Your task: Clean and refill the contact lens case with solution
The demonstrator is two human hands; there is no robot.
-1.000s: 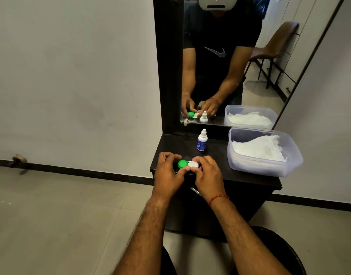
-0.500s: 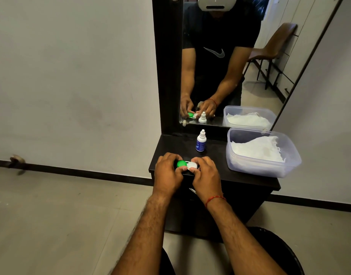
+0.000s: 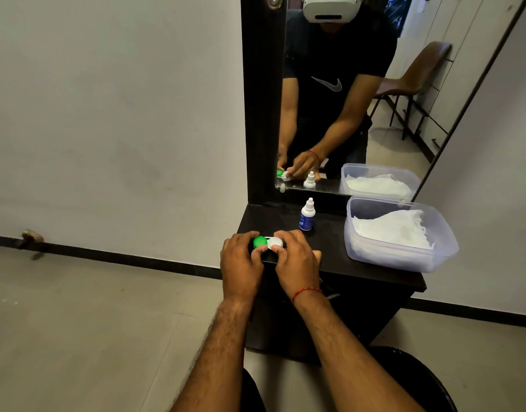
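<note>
One small contact lens case [image 3: 268,242] with two round caps, one green [image 3: 260,242] and one white [image 3: 275,242], sits at the front left corner of the dark surface [image 3: 330,254]. One small white-and-blue dropper bottle of solution [image 3: 307,215] stands upright near the back edge, just behind the case and apart from it. One clear plastic rectangular tub [image 3: 401,233] holding crumpled white tissue [image 3: 395,230] fills the right side, by the right edge.

Two hands work the case. The left hand [image 3: 241,263] has its fingers [image 3: 246,237] curled around the green cap end, thumb pressed at its near side. The right hand [image 3: 297,263], with one red thread bracelet [image 3: 306,292] at the wrist, pinches the white cap between its curled fingers [image 3: 287,234] and thumb. A tall mirror [image 3: 345,99] rises behind the back edge.
</note>
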